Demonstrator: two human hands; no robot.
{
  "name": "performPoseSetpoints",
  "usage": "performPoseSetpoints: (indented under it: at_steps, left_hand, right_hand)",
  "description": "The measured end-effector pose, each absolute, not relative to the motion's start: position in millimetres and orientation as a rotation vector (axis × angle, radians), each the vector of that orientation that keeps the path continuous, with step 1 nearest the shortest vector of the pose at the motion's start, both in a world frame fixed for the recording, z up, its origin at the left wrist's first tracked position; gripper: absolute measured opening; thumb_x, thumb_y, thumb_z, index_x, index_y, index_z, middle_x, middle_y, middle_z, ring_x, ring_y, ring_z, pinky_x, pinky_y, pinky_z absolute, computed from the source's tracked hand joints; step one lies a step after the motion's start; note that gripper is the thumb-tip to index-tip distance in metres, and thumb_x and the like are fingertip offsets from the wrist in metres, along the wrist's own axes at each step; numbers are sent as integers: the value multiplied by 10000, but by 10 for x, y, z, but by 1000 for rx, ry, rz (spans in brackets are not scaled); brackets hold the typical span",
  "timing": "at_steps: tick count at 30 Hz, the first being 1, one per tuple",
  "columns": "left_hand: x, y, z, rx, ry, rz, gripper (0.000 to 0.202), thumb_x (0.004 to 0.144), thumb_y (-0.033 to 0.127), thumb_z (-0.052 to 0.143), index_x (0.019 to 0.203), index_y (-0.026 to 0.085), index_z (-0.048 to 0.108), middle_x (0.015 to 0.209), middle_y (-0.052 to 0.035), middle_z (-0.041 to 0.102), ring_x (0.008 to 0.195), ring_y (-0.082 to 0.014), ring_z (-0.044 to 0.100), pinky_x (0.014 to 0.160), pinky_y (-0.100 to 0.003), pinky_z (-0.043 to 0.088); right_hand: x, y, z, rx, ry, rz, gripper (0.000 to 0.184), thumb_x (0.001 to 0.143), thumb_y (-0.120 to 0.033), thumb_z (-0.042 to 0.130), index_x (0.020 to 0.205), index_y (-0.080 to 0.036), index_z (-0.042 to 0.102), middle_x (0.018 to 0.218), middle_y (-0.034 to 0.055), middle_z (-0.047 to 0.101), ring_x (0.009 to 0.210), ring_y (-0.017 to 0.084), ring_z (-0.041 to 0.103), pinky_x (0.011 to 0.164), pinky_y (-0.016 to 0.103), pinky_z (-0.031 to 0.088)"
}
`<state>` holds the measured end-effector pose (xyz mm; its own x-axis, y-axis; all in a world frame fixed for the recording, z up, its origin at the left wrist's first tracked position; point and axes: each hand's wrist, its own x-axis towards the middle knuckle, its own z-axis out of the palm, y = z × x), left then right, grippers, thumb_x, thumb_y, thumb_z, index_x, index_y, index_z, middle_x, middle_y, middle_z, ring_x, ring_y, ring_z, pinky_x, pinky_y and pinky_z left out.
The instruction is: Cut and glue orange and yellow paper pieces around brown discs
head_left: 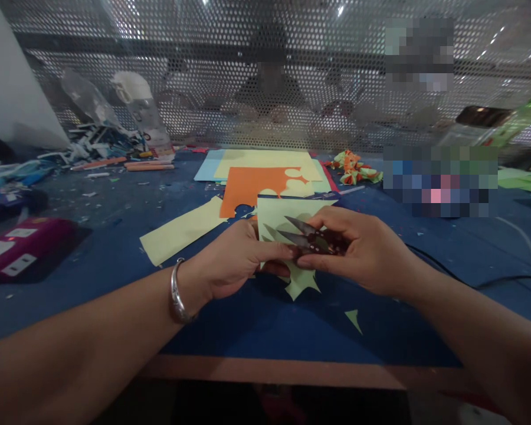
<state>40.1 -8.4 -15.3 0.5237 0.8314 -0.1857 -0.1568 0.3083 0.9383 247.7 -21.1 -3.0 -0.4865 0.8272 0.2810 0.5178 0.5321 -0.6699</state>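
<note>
A pale green sheet of paper (292, 208) with jagged cut edges is pinched in my left hand (243, 251), thumb on top. My right hand (358, 245) grips a pair of dark thread snips (307, 236), their two pointed blades parted and lying over the green paper towards the left. Whether paper sits between the blades I cannot tell. Below the hands hangs a notched piece of the same green paper (301, 282). A small green scrap (354, 320) lies on the blue tabletop near the front edge.
Behind the hands lie an orange sheet (248, 183) with round cut-outs, stacked yellow sheets (265, 159) and a yellow strip (181, 233). Crumpled paper pieces (354, 167) sit at back right. A white-lidded bottle (144, 112), a purple device (24, 248) and a black cable (442, 262) flank them.
</note>
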Motion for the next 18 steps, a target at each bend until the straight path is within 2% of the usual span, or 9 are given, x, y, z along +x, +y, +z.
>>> performPoseSetpoints:
  at_steps: [5,9,13,18]
  left_hand:
    - [385,-88,-139,1108,806,857,244,685,140,834,926,154,800,857,-57,781,720,-128,672,616,-201,523]
    - [363,-59,-162,1060,798,934,164,718,160,816,878,138,791,867,-72,787,723,-145,688,634,-229,529]
    - [381,-58,-165,1034,792,985,194,710,184,831,891,135,779,898,-82,787,746,-164,689,660,-263,530]
    - [416,-94,-150,991,806,969,170,731,223,815,853,118,759,808,-79,760,653,-135,641,601,-242,484]
  right_hand:
    - [2513,-200,-46,-1015,-2194,517,356,817,-408,789,1088,-193,702,960,28,630,798,149,577,680,266,451]
    - [2525,-177,-65,-953,-2227,419,380,830,-395,781,1147,-208,686,1007,34,650,864,171,603,739,287,460]
    - [2497,-189,-81,-1026,-2177,396,342,833,-420,773,1088,-212,681,956,26,632,813,170,605,721,296,463]
    - [2463,-228,-67,-1123,-2178,355,321,843,-456,751,1042,-216,673,927,36,626,784,180,596,677,299,456]
